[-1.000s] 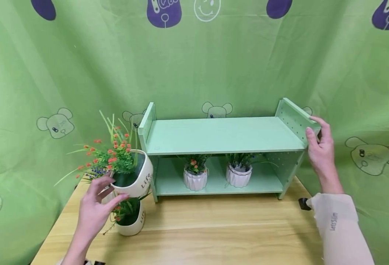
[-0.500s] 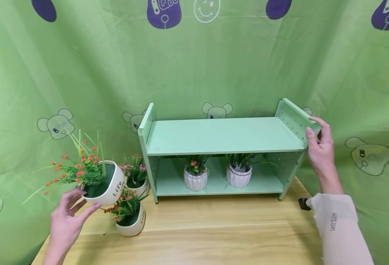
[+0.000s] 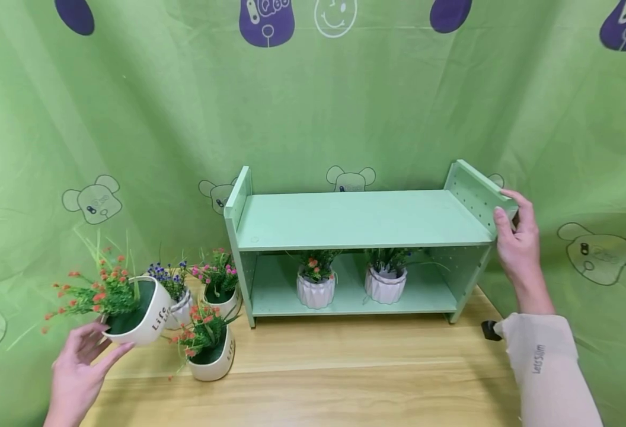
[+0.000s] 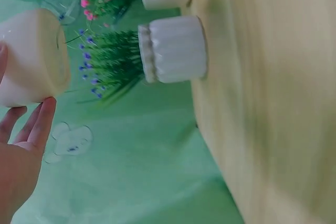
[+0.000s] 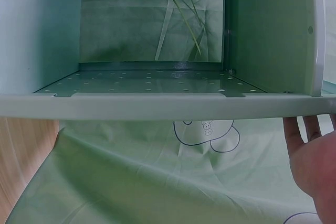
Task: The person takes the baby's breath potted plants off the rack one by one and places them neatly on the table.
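Observation:
My left hand (image 3: 80,362) grips a white pot marked "Life" (image 3: 150,317) by its side, raised above the table's left part. Green foliage with small orange-red flowers (image 3: 99,290) grows from this tilted potted plant; in the left wrist view, the pot's pale base (image 4: 55,51) shows beside the fingers. At the far right my right hand (image 3: 518,240) holds the upper front edge of the right side panel of a mint-green shelf (image 3: 366,219), thumb on the inner face and fingers over the outer one. The right wrist view shows those fingers (image 5: 295,132) behind the panel's edge.
Left of the shelf stand three potted plants: orange-flowered (image 3: 211,362), pink-flowered (image 3: 222,302) and blue-flowered (image 3: 179,311). Two small white fluted pots (image 3: 315,292) with plants sit on the lower board. A green patterned curtain (image 3: 345,107) hangs behind the wooden table (image 3: 345,379).
My left hand has carried the orange-flowered pot left and down, away from the shelf's left panel, uncovering the pink- and blue-flowered plants behind. The right hand keeps its hold on the shelf.

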Demonstrator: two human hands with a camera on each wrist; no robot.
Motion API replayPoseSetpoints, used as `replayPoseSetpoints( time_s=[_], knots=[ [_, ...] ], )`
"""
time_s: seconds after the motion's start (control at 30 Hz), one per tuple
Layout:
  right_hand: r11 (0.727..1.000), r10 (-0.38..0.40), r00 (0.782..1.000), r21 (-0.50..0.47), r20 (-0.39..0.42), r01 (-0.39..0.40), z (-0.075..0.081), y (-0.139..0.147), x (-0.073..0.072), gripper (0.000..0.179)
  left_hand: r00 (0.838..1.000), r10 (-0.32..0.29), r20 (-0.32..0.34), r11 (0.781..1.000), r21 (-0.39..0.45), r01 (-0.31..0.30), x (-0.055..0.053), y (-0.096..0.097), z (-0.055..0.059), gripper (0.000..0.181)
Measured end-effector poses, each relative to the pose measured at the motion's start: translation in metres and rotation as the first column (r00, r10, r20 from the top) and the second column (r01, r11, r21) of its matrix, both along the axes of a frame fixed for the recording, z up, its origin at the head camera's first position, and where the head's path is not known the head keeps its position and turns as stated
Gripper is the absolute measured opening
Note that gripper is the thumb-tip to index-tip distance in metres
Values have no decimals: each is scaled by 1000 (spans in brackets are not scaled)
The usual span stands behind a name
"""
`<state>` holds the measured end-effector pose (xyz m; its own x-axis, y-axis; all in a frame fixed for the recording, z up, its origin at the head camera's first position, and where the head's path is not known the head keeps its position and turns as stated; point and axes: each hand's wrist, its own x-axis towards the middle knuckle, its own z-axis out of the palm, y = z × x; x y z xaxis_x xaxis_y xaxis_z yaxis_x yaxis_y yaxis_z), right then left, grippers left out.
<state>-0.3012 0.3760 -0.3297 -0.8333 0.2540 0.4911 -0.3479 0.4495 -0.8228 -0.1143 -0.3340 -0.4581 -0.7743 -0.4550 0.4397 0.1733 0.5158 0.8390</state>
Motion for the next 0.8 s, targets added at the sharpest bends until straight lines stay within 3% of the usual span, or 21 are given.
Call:
replayPoseSetpoints(
  time_s=[0.17,0.3,0.5,0.7,0.8],
  knots=[
    [1000,-3,1000,7,22,3,-4,1,-2,45,999,-40,9,999,19,40,1,-10,-14,59],
    [1000,2,999,1,42,-2,-3,1,-1,45,997,-59,47,998,-13,60,-1,-18,-25,59],
    [1000,-1,999,-5,39,1,-3,4,-2,44,987,-141,79,988,-45,145,-3,-28,-38,56],
    [1000,14,999,-24,31,-13,-2,2,-5,44,974,-191,124,979,-52,198,-5,-36,-47,55],
    [998,29,999,-55,25,-28,-2,2,-5,44,967,-185,175,976,-79,201,-6,-40,-49,54]
  ],
)
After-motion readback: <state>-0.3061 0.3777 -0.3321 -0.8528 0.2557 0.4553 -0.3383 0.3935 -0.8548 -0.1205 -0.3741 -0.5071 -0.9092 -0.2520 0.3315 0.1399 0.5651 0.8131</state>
